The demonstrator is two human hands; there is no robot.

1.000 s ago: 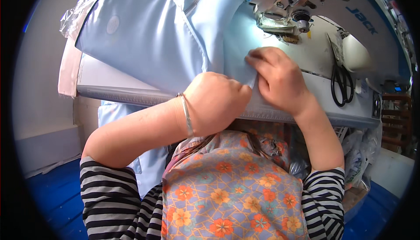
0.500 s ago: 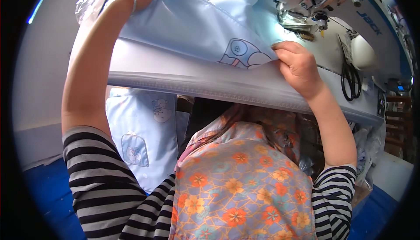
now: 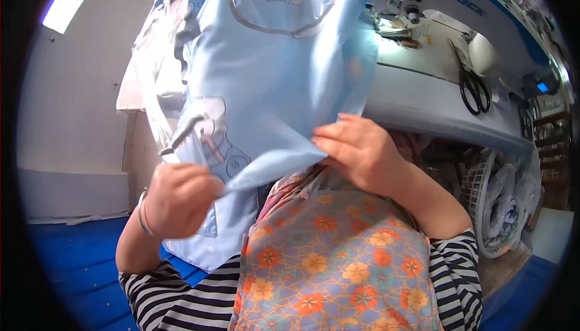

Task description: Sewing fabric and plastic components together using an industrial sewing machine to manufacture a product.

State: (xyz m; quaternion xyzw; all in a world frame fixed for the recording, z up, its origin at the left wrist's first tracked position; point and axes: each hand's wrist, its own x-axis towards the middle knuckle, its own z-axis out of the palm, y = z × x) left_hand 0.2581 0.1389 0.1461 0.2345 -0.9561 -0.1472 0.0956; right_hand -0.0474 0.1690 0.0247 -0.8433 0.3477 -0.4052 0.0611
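Note:
A large piece of light blue fabric (image 3: 272, 83) with cartoon animal prints hangs over the table's front edge toward me. Near its top sits a rounded clear pocket (image 3: 281, 2) with dark piping. My left hand (image 3: 184, 201), with a bracelet at the wrist and slightly blurred, is closed on the fabric's lower left corner. Farther right, my right hand (image 3: 356, 153) pinches the lower edge between thumb and fingers. Between both hands the edge is pulled up and folded over. A similar blue printed piece hangs below, partly covered by the upper one.
A white sewing machine (image 3: 447, 5) with its lamp lit stands at the back right. Black-handled scissors (image 3: 475, 92) lie on the table (image 3: 417, 98) beside it. A white plastic basket (image 3: 477, 204) holding bagged material is under the table at right. The floor (image 3: 72, 264) is blue.
Both hands have come down and toward me, drawing the fabric off the table over its front edge. The fabric's upper pocket now shows in full. The view has shifted slightly.

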